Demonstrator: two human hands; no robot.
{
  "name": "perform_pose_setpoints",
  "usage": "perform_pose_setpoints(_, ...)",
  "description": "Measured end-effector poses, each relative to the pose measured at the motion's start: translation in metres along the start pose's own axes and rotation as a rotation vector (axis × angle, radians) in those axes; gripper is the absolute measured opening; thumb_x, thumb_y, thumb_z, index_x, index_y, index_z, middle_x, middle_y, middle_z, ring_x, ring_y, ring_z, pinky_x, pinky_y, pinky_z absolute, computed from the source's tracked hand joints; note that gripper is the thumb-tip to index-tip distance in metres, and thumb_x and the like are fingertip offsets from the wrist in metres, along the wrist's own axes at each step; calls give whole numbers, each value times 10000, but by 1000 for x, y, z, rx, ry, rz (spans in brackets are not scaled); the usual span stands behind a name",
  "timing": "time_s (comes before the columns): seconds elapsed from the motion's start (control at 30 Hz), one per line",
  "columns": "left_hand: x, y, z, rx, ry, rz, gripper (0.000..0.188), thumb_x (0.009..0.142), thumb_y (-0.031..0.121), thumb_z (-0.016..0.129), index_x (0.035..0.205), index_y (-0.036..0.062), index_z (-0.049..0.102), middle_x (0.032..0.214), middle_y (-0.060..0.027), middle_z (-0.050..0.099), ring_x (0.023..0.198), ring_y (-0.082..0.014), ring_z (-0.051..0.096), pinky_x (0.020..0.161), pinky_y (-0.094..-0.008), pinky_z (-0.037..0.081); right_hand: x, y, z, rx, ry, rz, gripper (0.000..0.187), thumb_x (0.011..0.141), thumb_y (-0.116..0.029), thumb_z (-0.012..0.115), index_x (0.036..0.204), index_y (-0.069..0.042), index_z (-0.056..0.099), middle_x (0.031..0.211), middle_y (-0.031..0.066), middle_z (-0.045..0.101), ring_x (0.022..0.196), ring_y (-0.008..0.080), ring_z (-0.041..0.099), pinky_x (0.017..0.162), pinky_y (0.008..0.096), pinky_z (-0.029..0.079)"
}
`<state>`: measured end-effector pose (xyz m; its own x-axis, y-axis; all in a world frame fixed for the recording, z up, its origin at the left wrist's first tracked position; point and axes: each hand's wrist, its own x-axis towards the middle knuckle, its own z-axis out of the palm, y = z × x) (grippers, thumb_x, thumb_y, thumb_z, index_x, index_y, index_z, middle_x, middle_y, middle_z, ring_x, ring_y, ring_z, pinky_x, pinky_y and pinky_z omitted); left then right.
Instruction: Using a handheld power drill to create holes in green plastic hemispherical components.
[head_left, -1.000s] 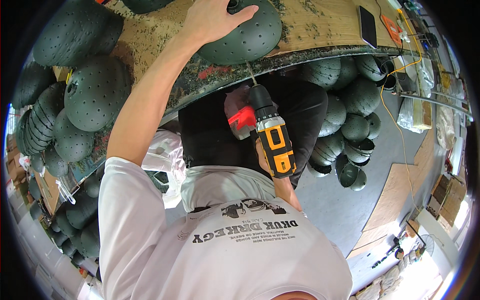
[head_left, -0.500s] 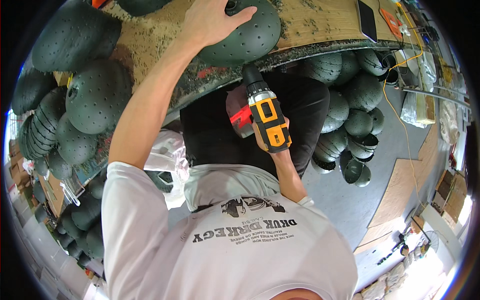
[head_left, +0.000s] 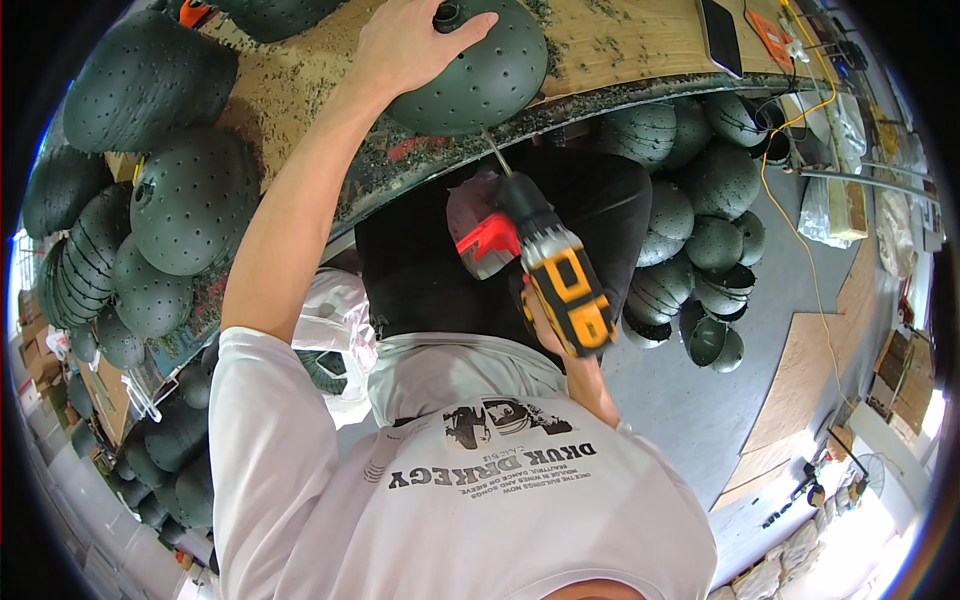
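At the bench edge sits a dark green-grey plastic dome (head_left: 492, 88) dotted with small holes, a round collared opening at its top. My left hand (head_left: 408, 48) grips its upper left side, thumb stretched over the top beside the opening. My right hand (head_left: 545, 322) is wrapped round the handle of a yellow-and-black cordless drill (head_left: 570, 285), mostly hidden under the tool's body. A thin drill bit (head_left: 497, 155) points up and left, its tip close to the dome's lower edge; whether they touch I cannot tell.
More perforated domes (head_left: 195, 200) crowd the bench on the left. Stacked domes (head_left: 715, 185) hang below the bench at right. Dark shavings litter the cardboard-covered bench (head_left: 620, 45), where a phone (head_left: 720, 38) lies. A red plastic part (head_left: 490, 240) is by my lap. An orange cable (head_left: 790, 210) trails rightward.
The drill has drawn back down and to the right, tilting, and its bit now shows clear below the dome. My left hand stays on the dome.
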<state>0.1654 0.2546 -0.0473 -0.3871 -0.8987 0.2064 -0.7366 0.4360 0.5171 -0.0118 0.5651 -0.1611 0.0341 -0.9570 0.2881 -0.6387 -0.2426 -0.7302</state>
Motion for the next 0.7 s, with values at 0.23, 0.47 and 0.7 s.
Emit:
perform_pose_setpoints(0.23, -17, 1, -8, -188, 259, 5, 470, 1021, 349, 552, 1371, 35, 547, 1435, -186, 505, 1318, -374, 492, 1113, -432, 382, -24, 2, -44, 1499, 203, 675, 405, 817, -54, 588, 1208, -14, 492, 625, 5, 422, 521, 116, 386, 536, 297, 339)
perform_pose_setpoints(0.47, -137, 4, -8, -1684, 487, -636, 374, 980, 199, 600, 1223, -74, 523, 1275, -224, 569, 1178, -352, 570, 1070, -453, 458, -38, 74, -28, 2139, 312, 533, 397, 813, -70, 542, 1209, -41, 521, 608, -27, 362, 506, 102, 344, 523, 285, 325)
perform_pose_setpoints(0.7, -163, 18, 13, -1992, 349, -846, 436, 983, 140, 570, 1266, -139, 389, 1366, -351, 430, 1327, -465, 457, 1178, -524, 385, -27, 89, -28, 2261, 240, 400, 422, 818, -70, 532, 1238, -22, 521, 608, -26, 387, 510, 94, 365, 522, 268, 350)
